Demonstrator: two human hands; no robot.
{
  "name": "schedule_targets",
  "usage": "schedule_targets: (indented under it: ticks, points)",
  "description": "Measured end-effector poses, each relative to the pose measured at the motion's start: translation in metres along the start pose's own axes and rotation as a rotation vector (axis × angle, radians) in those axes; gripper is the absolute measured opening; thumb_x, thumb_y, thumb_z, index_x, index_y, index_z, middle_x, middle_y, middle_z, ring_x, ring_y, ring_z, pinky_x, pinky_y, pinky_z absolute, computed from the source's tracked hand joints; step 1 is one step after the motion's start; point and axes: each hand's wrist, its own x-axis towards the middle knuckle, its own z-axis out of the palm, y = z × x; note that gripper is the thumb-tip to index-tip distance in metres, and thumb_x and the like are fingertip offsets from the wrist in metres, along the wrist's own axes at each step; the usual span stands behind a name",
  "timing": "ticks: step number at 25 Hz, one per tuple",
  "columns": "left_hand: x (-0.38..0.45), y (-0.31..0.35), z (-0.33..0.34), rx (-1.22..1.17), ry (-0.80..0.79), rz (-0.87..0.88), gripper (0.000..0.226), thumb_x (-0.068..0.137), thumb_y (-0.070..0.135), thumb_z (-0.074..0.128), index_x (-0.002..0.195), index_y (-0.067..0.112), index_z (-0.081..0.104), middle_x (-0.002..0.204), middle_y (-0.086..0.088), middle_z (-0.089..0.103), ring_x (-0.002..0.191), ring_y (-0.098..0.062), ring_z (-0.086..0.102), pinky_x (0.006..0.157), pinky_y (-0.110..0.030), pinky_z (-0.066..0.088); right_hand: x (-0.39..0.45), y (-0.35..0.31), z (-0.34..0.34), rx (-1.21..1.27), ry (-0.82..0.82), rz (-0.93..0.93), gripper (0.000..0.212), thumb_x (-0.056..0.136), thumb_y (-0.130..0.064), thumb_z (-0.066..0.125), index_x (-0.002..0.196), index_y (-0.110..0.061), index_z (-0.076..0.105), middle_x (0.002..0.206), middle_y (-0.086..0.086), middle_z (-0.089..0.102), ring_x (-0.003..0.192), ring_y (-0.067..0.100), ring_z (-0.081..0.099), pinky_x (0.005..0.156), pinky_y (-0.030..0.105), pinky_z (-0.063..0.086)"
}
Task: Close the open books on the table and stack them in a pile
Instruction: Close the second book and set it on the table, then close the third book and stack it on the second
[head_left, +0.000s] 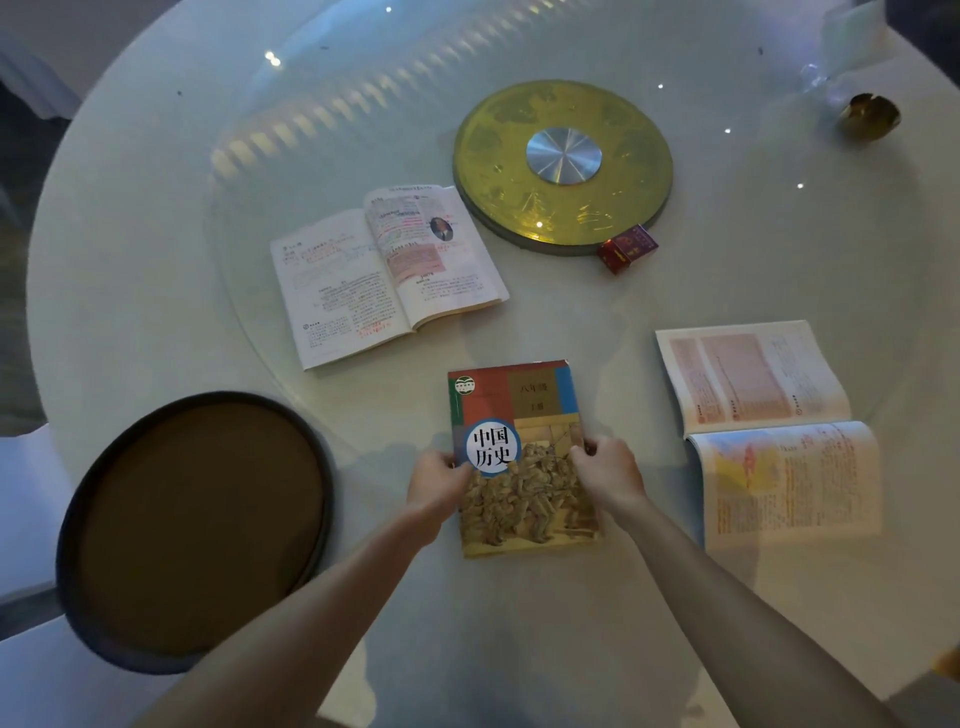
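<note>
A closed history textbook (519, 410) with a red, brown and blue cover lies front-up on the round white table (519, 623), near the front middle. My left hand (436, 486) grips its left edge and my right hand (608, 473) grips its right edge. An open book (384, 275) with marked-up pages lies farther back, left of centre. A second open book (769, 426) with pink and yellow pages lies at the right, its spine running sideways.
A round dark tray (192, 530) sits at the front left. A gold turntable disc (563, 166) with a silver hub is at the back centre, a small red box (626, 249) at its near edge. A gold foil object (870, 117) rests at the far right.
</note>
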Motion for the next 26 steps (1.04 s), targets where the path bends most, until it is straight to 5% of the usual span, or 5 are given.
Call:
schedule_targets:
  ticks: [9,12,15,20,26]
  points:
    - [0.000,0.009,0.012,-0.114,-0.007,-0.014,0.019,0.089,0.017,0.065,0.103,0.010,0.076,0.078,-0.003,0.069,0.061,-0.009,0.056,0.038,-0.012,0.039,-0.003,0.003,-0.007,0.083,-0.004,-0.055,0.019,0.093,-0.025,0.058,0.089,-0.015,0.073,0.097,0.008,0.073,0.085,0.023,0.070,0.073,0.039,0.060]
    - [0.005,0.022,0.009,-0.084,0.041,-0.030,0.023,0.088,0.026,0.065,0.107,0.013,0.068,0.092,-0.007,0.069,0.074,-0.013,0.062,0.053,-0.016,0.050,-0.009,0.002,-0.015,0.265,-0.072,-0.033,0.025,0.096,-0.027,0.061,0.115,-0.015,0.072,0.109,0.004,0.075,0.101,0.023,0.071,0.086,0.043,0.061]
    - [0.016,0.049,0.023,0.078,0.206,0.114,0.053,0.071,0.045,0.065,0.116,0.018,0.059,0.110,-0.006,0.065,0.099,-0.023,0.066,0.079,-0.039,0.059,-0.012,0.012,-0.037,0.339,0.004,-0.013,0.050,0.098,-0.030,0.063,0.144,-0.009,0.056,0.133,0.006,0.065,0.123,0.024,0.062,0.101,0.036,0.051]
    - [0.004,0.125,0.110,0.057,-0.192,0.236,0.034,0.088,0.024,0.070,0.118,0.008,0.065,0.100,-0.007,0.069,0.079,-0.016,0.064,0.063,-0.026,0.052,-0.015,0.083,-0.102,0.567,0.403,0.090,0.026,0.094,-0.031,0.068,0.112,-0.013,0.072,0.106,0.005,0.075,0.103,0.024,0.069,0.092,0.039,0.053]
    - [-0.030,0.131,0.241,0.108,-0.497,0.084,0.021,0.087,0.030,0.072,0.092,0.010,0.069,0.081,-0.009,0.056,0.074,-0.021,0.056,0.067,-0.033,0.049,-0.009,0.185,-0.176,0.592,0.596,0.257,0.064,0.084,-0.044,0.074,0.134,-0.008,0.058,0.127,0.002,0.063,0.118,0.021,0.061,0.103,0.045,0.052]
